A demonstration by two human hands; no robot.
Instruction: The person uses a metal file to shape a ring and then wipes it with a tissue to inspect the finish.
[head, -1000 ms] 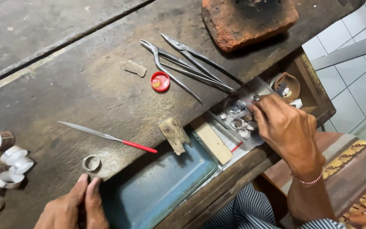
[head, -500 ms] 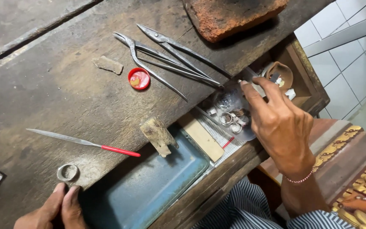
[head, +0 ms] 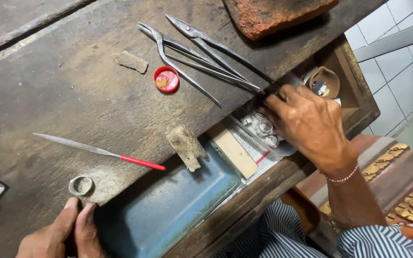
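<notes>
Fingertips of the right hand pinch among silver rings in the drawer, grip unclear; left hand rests empty below the ring at 7 o'clock; pick slowly, one ring only.

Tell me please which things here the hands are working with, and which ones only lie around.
In hand:
right hand over the silver rings
left hand beside the ring

Lying about:
pliers
needle file
red cap
brick
blue tray
</notes>
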